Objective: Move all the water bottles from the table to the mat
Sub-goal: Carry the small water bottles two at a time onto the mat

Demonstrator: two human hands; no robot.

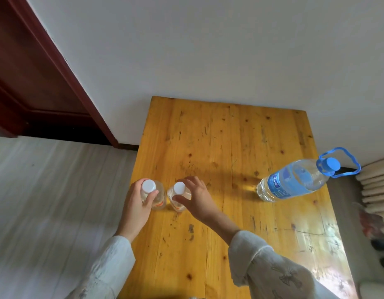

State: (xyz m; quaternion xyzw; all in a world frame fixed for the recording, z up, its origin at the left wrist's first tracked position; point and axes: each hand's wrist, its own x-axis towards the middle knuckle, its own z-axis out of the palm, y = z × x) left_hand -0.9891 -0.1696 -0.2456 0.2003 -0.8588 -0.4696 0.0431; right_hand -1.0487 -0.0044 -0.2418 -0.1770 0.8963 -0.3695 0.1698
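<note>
Two small clear water bottles with white caps stand side by side near the left edge of the yellow wooden table [230, 137]. My left hand [137, 203] is wrapped around the left small bottle [158, 195] just under its cap. My right hand [195, 197] grips the right small bottle [178, 190] from its right side, fingers curled around the neck. A large water bottle [294, 180] with a blue label, blue cap and blue carry handle stands at the table's right edge, untouched. No mat is visible.
A white wall runs behind the table. A dark red door [35, 72] and its frame stand at the back left. Grey-white floor [46, 201] lies left of the table. Stacked beige cushions or fabric [374, 182] sit to the right.
</note>
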